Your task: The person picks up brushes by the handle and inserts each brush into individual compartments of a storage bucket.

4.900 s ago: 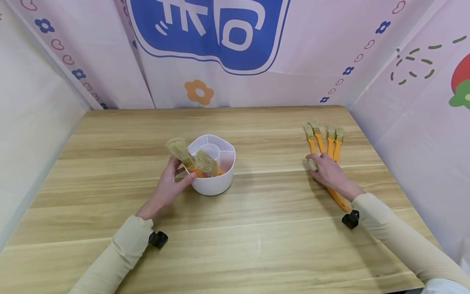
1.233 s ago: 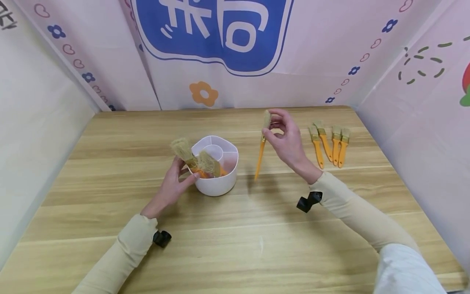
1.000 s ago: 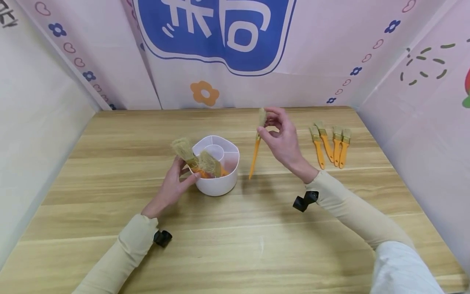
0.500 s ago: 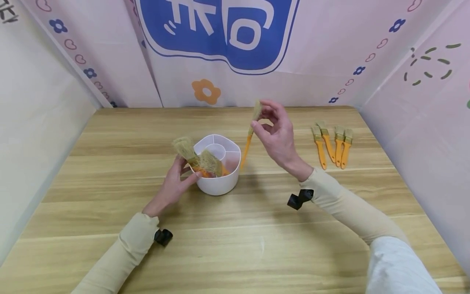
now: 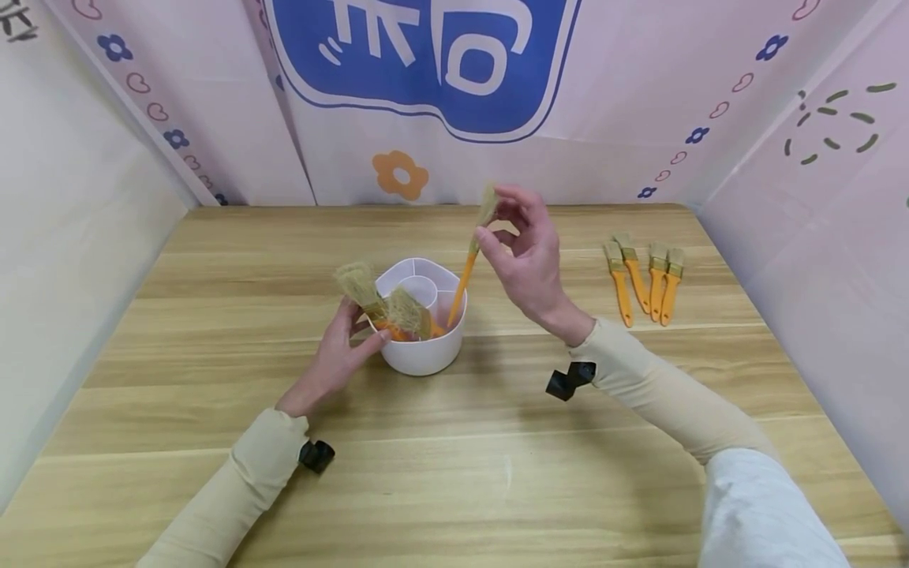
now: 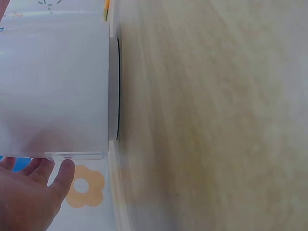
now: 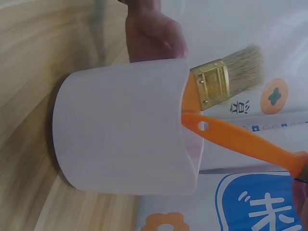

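Note:
My left hand [image 5: 334, 355] holds the left side of a white divided organizer [image 5: 420, 359], its thumb at the near rim. In the left wrist view its fingers [image 6: 61, 180] lie against the organizer's wall. Two flat paintbrushes with pale bristles [image 5: 408, 312] lean in the organizer, bristles up. My right hand [image 5: 529, 264] pinches another paintbrush [image 5: 463, 284] near its bristles, handle down. The handle's end is inside the rim, at the right compartment. In the right wrist view that orange handle [image 7: 245, 142] slants across the organizer's mouth; whether it touches the bottom is hidden.
Several orange-handled paintbrushes [image 5: 646, 284] lie side by side on the wooden table [image 5: 454, 489] at the right. Printed cloth walls [image 5: 582, 170] enclose the back and sides. A small black camera [image 5: 570, 380] sits on the right wrist.
My right hand has picked up a paintbrush from the right of the table and carried it left, bringing its handle end into the organizer. The left hand has kept its hold on the organizer.

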Demonstrator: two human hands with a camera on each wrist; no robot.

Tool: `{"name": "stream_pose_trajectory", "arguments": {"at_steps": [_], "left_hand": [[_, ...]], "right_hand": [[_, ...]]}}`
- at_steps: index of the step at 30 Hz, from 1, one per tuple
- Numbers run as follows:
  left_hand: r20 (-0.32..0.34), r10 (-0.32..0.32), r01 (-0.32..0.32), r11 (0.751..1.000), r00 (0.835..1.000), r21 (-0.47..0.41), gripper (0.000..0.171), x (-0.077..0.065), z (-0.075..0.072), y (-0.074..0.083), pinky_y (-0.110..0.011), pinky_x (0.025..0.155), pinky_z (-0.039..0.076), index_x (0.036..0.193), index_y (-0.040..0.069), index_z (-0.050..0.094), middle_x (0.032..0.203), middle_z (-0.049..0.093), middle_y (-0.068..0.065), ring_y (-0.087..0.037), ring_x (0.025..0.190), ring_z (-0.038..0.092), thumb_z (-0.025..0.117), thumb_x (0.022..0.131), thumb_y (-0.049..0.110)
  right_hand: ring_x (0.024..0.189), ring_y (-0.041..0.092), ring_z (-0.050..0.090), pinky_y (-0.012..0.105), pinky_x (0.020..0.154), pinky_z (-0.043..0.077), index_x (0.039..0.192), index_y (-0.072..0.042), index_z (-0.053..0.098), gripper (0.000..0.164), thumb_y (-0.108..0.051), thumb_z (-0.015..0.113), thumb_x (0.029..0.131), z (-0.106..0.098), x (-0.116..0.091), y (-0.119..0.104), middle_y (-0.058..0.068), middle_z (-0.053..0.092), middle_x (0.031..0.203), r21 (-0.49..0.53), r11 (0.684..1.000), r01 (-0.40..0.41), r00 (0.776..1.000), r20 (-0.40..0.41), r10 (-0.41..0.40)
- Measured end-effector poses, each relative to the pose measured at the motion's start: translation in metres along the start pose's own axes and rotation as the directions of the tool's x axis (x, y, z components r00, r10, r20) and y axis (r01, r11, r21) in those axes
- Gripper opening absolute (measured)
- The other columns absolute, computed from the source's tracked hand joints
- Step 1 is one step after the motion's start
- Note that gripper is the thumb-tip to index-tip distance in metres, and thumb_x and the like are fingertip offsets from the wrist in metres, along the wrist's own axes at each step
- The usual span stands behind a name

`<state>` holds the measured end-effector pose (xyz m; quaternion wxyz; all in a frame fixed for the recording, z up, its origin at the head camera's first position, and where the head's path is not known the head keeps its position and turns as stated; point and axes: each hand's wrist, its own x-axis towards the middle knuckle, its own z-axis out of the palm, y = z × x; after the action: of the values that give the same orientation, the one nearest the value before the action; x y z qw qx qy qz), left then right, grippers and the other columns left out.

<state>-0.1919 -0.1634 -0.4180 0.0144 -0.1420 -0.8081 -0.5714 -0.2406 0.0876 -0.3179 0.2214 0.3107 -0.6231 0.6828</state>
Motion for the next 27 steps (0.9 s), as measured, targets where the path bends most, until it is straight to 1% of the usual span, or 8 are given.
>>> {"name": "stream_pose_trajectory", "arguments": {"at_steps": [4,6,12,14,16,20,23,27], "left_hand": [[-0.008,0.008,-0.008,1.000,1.000,-0.007,0.065,0.000,0.001,-0.002,-0.055,0.107,0.035,0.141,0.003,0.025,0.142,0.038,-0.023,-0.038,0.131,0.039,0.059,0.086,0.010],[-0.008,0.011,-0.011,1.000,1.000,-0.009,0.064,-0.001,0.001,-0.002,-0.055,0.107,0.034,0.141,0.003,0.025,0.142,0.038,-0.024,-0.038,0.131,0.039,0.059,0.086,0.009],[-0.007,0.012,-0.012,1.000,1.000,-0.011,0.064,0.000,0.001,-0.001,-0.055,0.108,0.034,0.141,0.004,0.025,0.143,0.037,-0.022,-0.037,0.131,0.039,0.058,0.087,0.010],[-0.006,0.012,-0.012,1.000,1.000,-0.009,0.064,0.000,0.001,-0.001,-0.055,0.108,0.034,0.141,0.003,0.025,0.143,0.037,-0.023,-0.037,0.131,0.039,0.058,0.087,0.011],[-0.005,0.012,-0.012,1.000,1.000,-0.004,0.064,0.000,0.000,0.000,-0.055,0.108,0.034,0.141,0.004,0.025,0.143,0.037,-0.023,-0.037,0.131,0.039,0.059,0.087,0.011],[-0.006,0.011,-0.011,1.000,1.000,0.000,0.065,0.000,0.000,0.000,-0.055,0.108,0.034,0.142,0.004,0.025,0.144,0.036,-0.022,-0.037,0.131,0.038,0.058,0.087,0.011],[-0.008,0.010,-0.010,1.000,1.000,-0.002,0.065,0.000,0.000,-0.001,-0.055,0.108,0.033,0.142,0.003,0.024,0.144,0.036,-0.022,-0.037,0.131,0.038,0.058,0.087,0.010],[-0.009,0.007,-0.007,1.000,1.000,0.003,0.066,0.000,0.000,0.000,-0.055,0.108,0.034,0.142,0.003,0.024,0.143,0.036,-0.023,-0.038,0.131,0.039,0.059,0.086,0.011]], "right_hand": [[0.093,0.007,0.055,0.017,0.074,0.052,0.119,0.017,0.041,0.043,0.013,0.057,0.080,0.003,-0.005,0.006,-0.008,0.050,0.108,-0.018,0.997,0.071,0.997,0.036,-0.071],[0.093,0.007,0.055,0.017,0.075,0.053,0.118,0.017,0.041,0.042,0.014,0.057,0.079,0.004,-0.007,0.009,-0.005,0.050,0.108,-0.030,0.995,0.099,0.994,0.056,-0.098],[0.093,0.008,0.055,0.023,0.074,0.055,0.114,0.019,0.044,0.040,0.018,0.059,0.077,0.008,-0.014,0.016,0.024,0.052,0.101,-0.083,0.977,0.194,0.974,0.135,-0.182],[0.094,0.008,0.055,0.025,0.073,0.056,0.113,0.018,0.045,0.040,0.019,0.060,0.076,0.009,-0.016,0.018,0.030,0.050,0.100,-0.100,0.968,0.232,0.963,0.165,-0.214],[0.095,0.009,0.054,0.028,0.072,0.057,0.111,0.016,0.047,0.039,0.019,0.061,0.075,0.010,-0.018,0.020,0.031,0.050,0.101,-0.117,0.957,0.266,0.950,0.199,-0.240],[0.092,0.019,0.057,0.030,0.070,0.058,0.110,0.012,0.050,0.037,0.017,0.063,0.075,0.012,-0.022,0.024,0.027,0.052,0.101,-0.150,0.933,0.326,0.923,0.267,-0.279],[0.087,0.026,0.058,0.028,0.070,0.058,0.109,0.010,0.052,0.037,0.014,0.065,0.075,0.013,-0.025,0.028,0.025,0.054,0.102,-0.177,0.914,0.366,0.899,0.322,-0.297],[0.087,0.027,0.058,0.025,0.071,0.057,0.110,0.008,0.052,0.037,0.012,0.065,0.076,0.013,-0.029,0.034,0.023,0.055,0.102,-0.193,0.897,0.398,0.869,0.393,-0.301]]}}
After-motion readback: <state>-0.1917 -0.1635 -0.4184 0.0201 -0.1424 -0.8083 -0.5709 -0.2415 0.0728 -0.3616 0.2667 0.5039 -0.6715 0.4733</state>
